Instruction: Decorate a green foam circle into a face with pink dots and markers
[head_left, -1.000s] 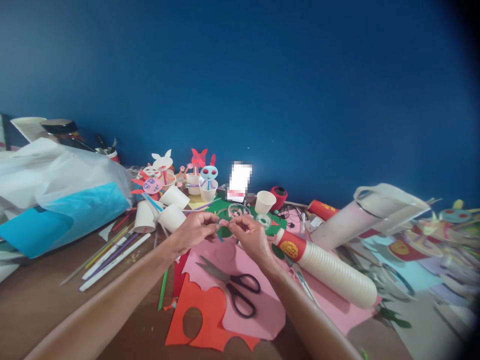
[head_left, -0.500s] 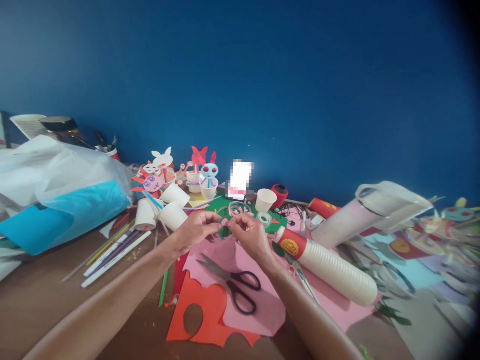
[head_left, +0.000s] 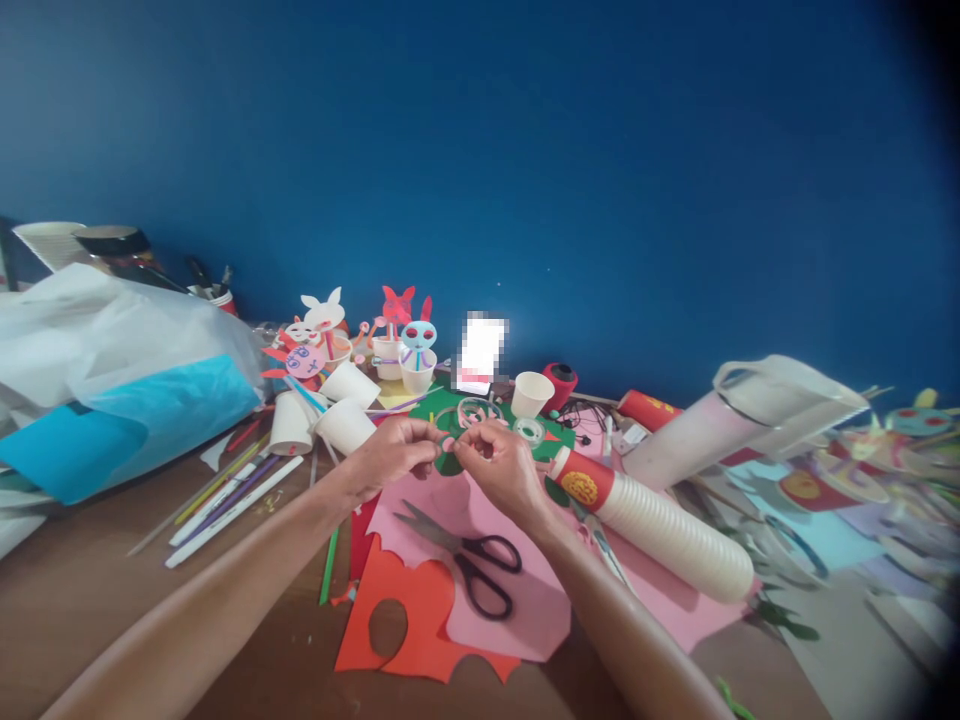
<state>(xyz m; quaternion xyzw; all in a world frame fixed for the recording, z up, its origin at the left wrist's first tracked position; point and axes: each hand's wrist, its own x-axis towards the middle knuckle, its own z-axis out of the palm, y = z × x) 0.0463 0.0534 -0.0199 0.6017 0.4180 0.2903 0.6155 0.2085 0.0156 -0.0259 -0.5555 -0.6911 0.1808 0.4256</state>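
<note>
Above pink paper [head_left: 532, 612], 2 hands [head_left: 394, 458] [head_left: 501, 468], pinched pink piece [head_left: 448, 444]

You've got a sm., pink, roundish paper piece [head_left: 448, 444] approx. ctr. of frame, just L of & below the midpt., held up b/w your left-hand fingertips [head_left: 436, 440] & right-hand fingertips [head_left: 462, 438]; edges partly hidden, exact outline unclear.

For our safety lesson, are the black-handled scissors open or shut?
The black-handled scissors are slightly open: blade tips apart, handle loops spread.
</note>
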